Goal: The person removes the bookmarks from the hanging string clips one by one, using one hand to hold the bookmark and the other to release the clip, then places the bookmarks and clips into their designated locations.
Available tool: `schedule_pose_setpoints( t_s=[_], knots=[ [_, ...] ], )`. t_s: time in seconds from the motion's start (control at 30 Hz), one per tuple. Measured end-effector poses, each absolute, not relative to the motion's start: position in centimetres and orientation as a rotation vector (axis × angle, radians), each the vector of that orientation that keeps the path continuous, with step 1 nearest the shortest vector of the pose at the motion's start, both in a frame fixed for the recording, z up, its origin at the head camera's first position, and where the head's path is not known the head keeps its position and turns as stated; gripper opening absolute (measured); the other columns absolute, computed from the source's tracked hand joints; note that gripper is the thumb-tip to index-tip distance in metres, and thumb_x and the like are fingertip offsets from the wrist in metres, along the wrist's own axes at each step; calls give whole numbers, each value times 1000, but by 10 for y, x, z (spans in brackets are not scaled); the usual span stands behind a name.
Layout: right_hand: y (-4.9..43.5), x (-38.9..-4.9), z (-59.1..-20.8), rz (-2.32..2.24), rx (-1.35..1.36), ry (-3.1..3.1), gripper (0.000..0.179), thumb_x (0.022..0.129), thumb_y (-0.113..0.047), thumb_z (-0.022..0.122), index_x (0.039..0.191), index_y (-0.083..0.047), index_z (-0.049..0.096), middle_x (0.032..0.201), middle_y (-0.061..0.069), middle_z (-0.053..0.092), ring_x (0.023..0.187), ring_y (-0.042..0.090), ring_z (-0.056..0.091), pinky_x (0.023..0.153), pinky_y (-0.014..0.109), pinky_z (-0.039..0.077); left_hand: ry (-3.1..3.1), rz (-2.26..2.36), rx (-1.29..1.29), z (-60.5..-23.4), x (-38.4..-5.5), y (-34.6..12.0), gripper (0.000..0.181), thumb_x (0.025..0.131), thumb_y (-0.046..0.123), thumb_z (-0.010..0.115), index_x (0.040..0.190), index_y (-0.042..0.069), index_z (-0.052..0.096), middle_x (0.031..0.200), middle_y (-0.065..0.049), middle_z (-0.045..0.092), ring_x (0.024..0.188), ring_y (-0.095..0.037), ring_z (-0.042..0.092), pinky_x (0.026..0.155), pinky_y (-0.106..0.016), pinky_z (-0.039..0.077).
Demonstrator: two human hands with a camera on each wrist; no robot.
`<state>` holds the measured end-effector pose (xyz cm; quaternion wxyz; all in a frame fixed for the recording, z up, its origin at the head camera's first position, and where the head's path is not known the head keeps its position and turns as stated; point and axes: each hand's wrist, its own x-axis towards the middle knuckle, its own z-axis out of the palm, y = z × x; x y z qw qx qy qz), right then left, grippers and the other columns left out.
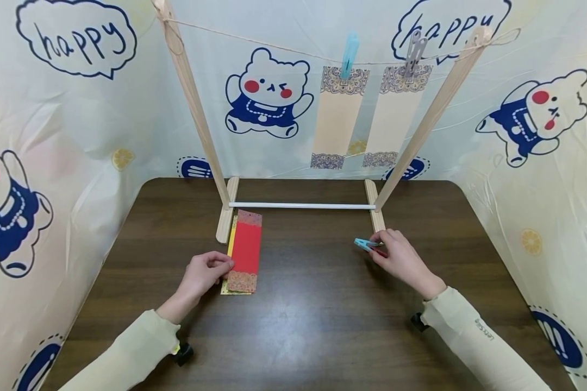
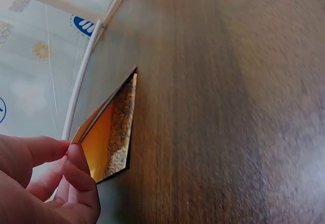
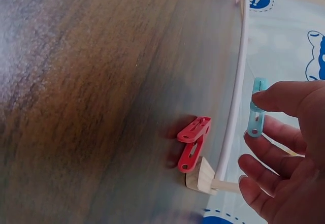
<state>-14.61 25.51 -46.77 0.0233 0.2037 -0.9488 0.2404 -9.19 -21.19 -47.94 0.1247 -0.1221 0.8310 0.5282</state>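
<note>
My left hand [image 1: 200, 276] pinches the left edge of a red paper strip [image 1: 247, 247] with patterned ends. Under it lies a yellow strip [image 2: 96, 145], mostly covered in the head view; from the left wrist it shows below the raised edge of the red one. At the stand's right foot, my right hand [image 1: 400, 259] holds a light-blue clothespin [image 3: 256, 121] between thumb and fingers, above the table. Below that hand, a red clothespin [image 3: 190, 155] rests on the table beside the wooden foot.
A wooden stand with two slanted posts [image 1: 192, 103] and a white crossbar [image 1: 300, 206] stands at the back. From its string [image 1: 254, 41] hang two pale strips [image 1: 339, 119], clipped by a blue clothespin [image 1: 350, 54] and a grey clothespin [image 1: 414, 54]. Printed cloth surrounds the table.
</note>
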Motion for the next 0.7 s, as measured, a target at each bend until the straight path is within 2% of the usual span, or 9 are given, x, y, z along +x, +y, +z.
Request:
schedule_pose_setpoints(
  t_s=[0.33, 0.7],
  knots=[
    [254, -146, -468, 730, 631, -2965, 24, 89, -11, 82, 108, -6, 69, 98, 9, 65, 89, 25, 50, 74, 39, 43, 2524, 1418, -259, -479, -90, -213, 22, 97, 15, 74, 107, -4, 71, 79, -6, 72, 68, -19, 62, 58, -30, 51],
    [254, -144, -474, 670, 646, -3018, 27, 87, -17, 85, 108, -6, 71, 94, 6, 67, 85, 23, 52, 74, 38, 46, 2537, 1351, -242, -484, -91, -217, 21, 96, 14, 75, 107, -3, 71, 80, -7, 72, 68, -17, 62, 61, -28, 49]
  ],
)
